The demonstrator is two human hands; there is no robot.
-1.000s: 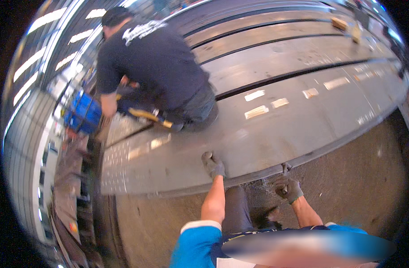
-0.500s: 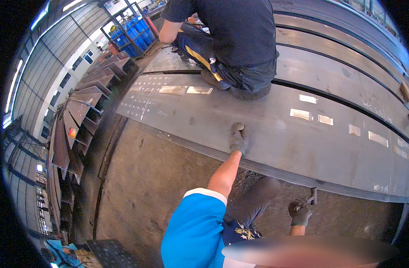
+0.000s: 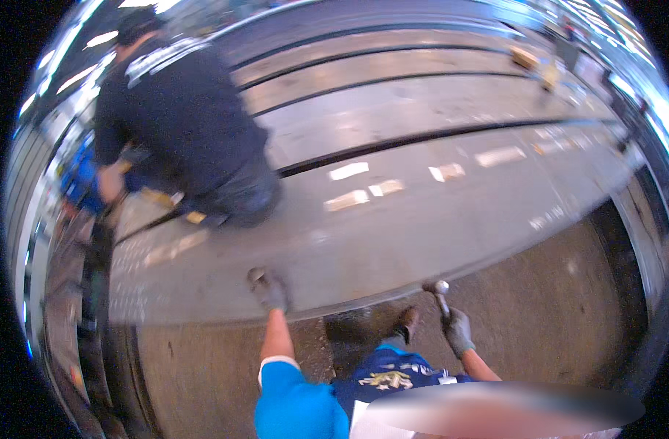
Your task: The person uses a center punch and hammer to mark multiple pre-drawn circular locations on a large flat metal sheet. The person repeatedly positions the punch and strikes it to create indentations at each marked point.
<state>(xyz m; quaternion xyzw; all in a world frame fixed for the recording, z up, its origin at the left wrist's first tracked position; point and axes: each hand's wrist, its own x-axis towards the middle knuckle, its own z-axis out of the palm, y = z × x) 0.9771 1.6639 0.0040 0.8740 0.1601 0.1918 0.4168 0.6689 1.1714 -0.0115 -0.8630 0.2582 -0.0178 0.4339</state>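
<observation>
My left hand (image 3: 271,290), in a dark grey glove, reaches out over the near part of a large grey steel plate (image 3: 400,249). Its fingers look curled around a small round-topped piece (image 3: 258,276), too blurred to name. To the right, my gloved right hand (image 3: 457,331) is wrapped around the handle of a hammer (image 3: 437,290). The metal head points up, close to the plate's near edge. Pale rectangular patches (image 3: 347,200) and chalk marks show on the plate's surface.
A person (image 3: 188,132) in a dark shirt sits on the plates at the left, back turned to me. Further steel plates (image 3: 349,110) lie beyond, with dark gaps between them. The brown floor (image 3: 210,373) runs along the near edge. My shoe (image 3: 406,322) stands there.
My view has swung to the right, so the person and plates now appear further left. The hammer in my right hand now shows more plainly, its head up. My left hand stays over the plate.
</observation>
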